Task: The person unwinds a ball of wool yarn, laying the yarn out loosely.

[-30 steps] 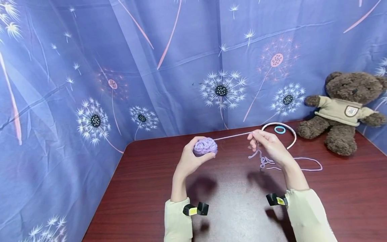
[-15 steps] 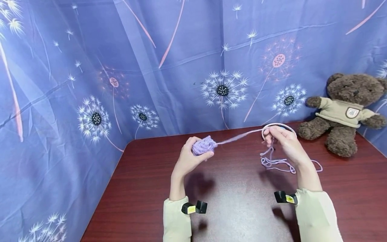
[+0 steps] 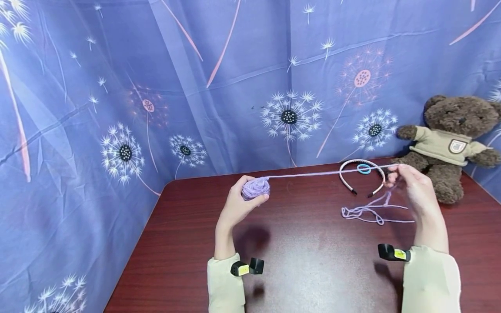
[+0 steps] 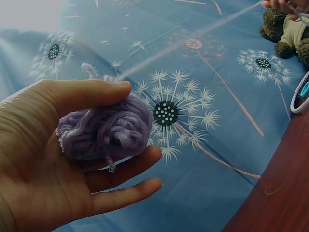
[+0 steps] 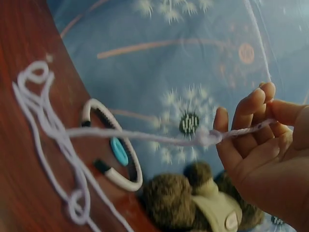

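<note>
A ball of lilac yarn [image 3: 256, 188] is held above the table in my left hand [image 3: 235, 204], the thumb on one side and fingers on the other. In the left wrist view, the yarn ball [image 4: 113, 125] shows loose wound strands. My right hand [image 3: 420, 191] pinches the yarn between thumb and fingertips, well to the right. A taut strand [image 3: 309, 175] runs between the two hands. From the right hand the loose yarn [image 3: 364, 212] hangs down and lies in tangled loops on the table; the right wrist view shows these loops [image 5: 58, 130] too.
A white headband [image 3: 343, 177] with dark tips lies at the back of the table [image 3: 188, 243], with a light blue ring [image 3: 364, 168] inside its curve. Behind my right hand sits a brown teddy bear [image 3: 446, 150] in a beige shirt. A blue dandelion-print curtain [image 3: 227, 130] hangs behind.
My right hand has moved right, away from the ball, drawing out a longer strand. The left hand has shifted slightly left with the ball. The headband and ring show fully again.
</note>
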`<state>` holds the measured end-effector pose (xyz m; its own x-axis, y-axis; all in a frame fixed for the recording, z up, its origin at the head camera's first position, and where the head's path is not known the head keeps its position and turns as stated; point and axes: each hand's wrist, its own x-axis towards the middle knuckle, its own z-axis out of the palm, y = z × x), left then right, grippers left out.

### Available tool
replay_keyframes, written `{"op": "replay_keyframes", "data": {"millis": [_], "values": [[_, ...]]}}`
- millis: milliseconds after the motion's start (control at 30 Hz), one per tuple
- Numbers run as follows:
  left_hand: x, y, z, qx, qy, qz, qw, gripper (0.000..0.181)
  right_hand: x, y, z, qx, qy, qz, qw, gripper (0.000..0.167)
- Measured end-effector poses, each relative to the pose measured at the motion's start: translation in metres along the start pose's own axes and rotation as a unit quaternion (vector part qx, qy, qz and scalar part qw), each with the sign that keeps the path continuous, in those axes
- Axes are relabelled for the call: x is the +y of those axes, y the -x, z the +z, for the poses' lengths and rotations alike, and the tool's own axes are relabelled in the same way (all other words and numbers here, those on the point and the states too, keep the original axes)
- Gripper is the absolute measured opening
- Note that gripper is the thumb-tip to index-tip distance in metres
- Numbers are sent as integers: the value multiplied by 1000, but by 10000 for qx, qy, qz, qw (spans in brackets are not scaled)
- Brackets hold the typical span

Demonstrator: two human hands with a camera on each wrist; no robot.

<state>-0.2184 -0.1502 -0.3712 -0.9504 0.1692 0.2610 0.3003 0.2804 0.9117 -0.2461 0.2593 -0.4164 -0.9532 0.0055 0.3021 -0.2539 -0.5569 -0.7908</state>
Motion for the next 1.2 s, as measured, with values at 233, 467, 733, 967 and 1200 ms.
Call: {"op": "replay_keyframes", "data": {"millis": [233, 467, 733, 967, 1200], "values": [[-1, 1, -3, 69, -165, -85, 9998, 42, -2, 6, -21, 644, 36, 25, 9979, 33], [-3, 0, -5, 217, -456, -36, 9987, 42, 3, 5, -27, 955, 922, -34, 9911, 37], [-6, -2, 0, 137, -738, 130, 9971, 41, 7, 6, -33, 1267, 1789, 341, 9751, 33], [-5, -5, 11, -89, -816, 266, 9963, 41, 11, 6, -39, 1378, 2299, 701, 9609, 30], [-3, -5, 17, -223, -929, 172, 9953, 41, 16, 0, -23, 1728, 3730, 376, 9108, 26]]}}
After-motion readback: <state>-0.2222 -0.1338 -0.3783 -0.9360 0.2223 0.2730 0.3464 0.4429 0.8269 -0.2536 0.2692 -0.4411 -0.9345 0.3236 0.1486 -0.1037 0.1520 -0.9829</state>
